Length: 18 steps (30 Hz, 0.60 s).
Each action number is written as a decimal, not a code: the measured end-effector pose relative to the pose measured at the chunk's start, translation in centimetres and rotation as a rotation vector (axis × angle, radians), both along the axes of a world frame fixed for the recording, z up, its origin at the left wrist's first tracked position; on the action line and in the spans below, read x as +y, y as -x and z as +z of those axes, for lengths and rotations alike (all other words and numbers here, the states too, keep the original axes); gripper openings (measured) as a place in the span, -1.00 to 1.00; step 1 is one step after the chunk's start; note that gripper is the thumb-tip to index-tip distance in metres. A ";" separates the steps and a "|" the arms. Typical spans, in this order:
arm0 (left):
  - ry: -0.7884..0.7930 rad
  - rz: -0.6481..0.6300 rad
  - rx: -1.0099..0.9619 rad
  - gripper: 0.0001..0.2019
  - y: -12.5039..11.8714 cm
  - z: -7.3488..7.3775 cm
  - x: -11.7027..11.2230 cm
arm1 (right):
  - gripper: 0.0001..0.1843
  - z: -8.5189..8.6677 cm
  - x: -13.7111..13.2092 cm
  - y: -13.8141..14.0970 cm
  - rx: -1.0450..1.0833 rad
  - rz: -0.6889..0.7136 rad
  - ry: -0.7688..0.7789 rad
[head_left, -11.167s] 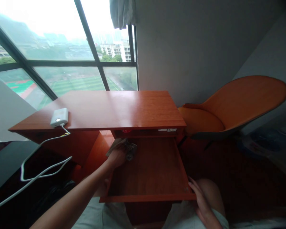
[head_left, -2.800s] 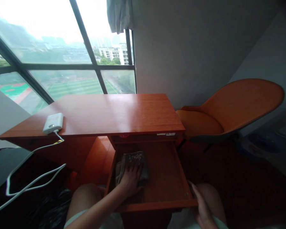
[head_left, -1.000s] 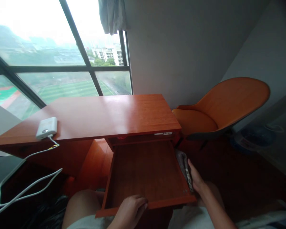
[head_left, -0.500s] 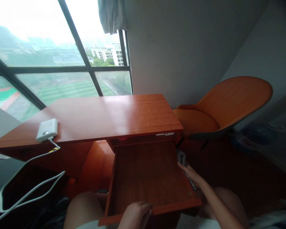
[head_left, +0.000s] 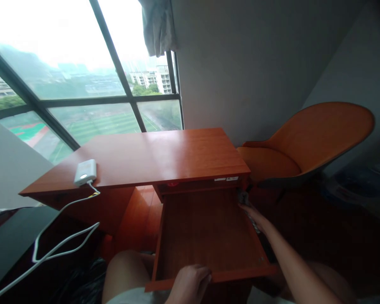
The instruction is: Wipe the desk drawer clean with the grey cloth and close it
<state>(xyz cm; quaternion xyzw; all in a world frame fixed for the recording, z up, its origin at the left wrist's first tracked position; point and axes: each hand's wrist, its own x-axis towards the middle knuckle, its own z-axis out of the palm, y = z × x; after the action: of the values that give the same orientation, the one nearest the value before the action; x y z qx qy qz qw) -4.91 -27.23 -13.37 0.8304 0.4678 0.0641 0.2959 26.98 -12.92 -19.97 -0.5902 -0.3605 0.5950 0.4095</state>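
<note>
My right hand (head_left: 256, 218) slides farther back, fingers closed on the cloth (head_left: 243, 197), bringing it along the drawer (head_left: 205, 236)'s outer side toward the rear, while my left hand (head_left: 191, 282) grips the front.

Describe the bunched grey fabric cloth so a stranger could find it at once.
Start at the glossy reddish-brown wooden desk and its pulled-out wooden drawer. At the drawer's right side wall, find the person's bare right hand. The cloth is partly hidden by it: bunched and grey, unlike the smooth reddish wood beside it.
</note>
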 end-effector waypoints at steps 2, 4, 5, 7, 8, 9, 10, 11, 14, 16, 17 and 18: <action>-0.003 -0.004 -0.011 -0.76 0.0 0.1 0.0 | -0.32 0.1 -1.3 0.0 0.102 -0.009 0.033; -0.006 -0.004 -0.019 -0.76 0.0 0.1 -0.1 | -0.31 0.3 -3.3 -0.1 0.169 -0.021 0.086; -0.006 -0.002 -0.019 -0.76 -0.1 0.0 -0.1 | -0.30 0.4 -4.4 -0.1 0.175 -0.032 0.118; -0.008 0.005 -0.022 -0.75 -0.1 0.0 -0.1 | -0.30 0.7 -6.9 -0.2 0.165 -0.046 0.191; -0.009 0.008 -0.025 -0.75 -0.1 -0.1 -0.1 | -0.31 0.8 -8.1 -0.3 0.153 -0.045 0.219; -0.009 0.010 -0.027 -0.75 -0.1 -0.1 -0.1 | -0.33 0.9 -9.3 -0.4 0.143 -0.041 0.231; -0.007 0.013 -0.029 -0.74 0.0 -0.1 -0.1 | -0.35 1.0 -10.3 -0.6 0.140 -0.039 0.230; -0.002 0.015 -0.032 -0.74 0.0 -0.1 -0.1 | -0.38 1.2 -11.1 -0.8 0.157 -0.034 0.221; 0.009 0.017 -0.035 -0.74 0.1 -0.2 0.0 | -0.47 1.8 -12.5 -1.5 0.336 0.009 0.281; 0.007 0.014 -0.035 -0.74 0.1 -0.3 0.0 | -0.42 2.3 -12.6 -1.7 0.463 0.046 0.381; 0.004 0.012 -0.036 -0.74 0.1 -0.3 0.0 | -0.43 2.6 -12.5 -1.7 0.484 0.049 0.408; 0.001 0.011 -0.038 -0.74 0.2 -0.3 0.0 | -0.46 2.9 -12.3 -1.7 0.466 0.035 0.407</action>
<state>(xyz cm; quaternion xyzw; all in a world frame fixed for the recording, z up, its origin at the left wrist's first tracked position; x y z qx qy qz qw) -5.07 -27.25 -13.69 0.8263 0.4665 0.0814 0.3049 28.69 -25.25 -17.09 -0.5014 -0.1404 0.7813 0.3443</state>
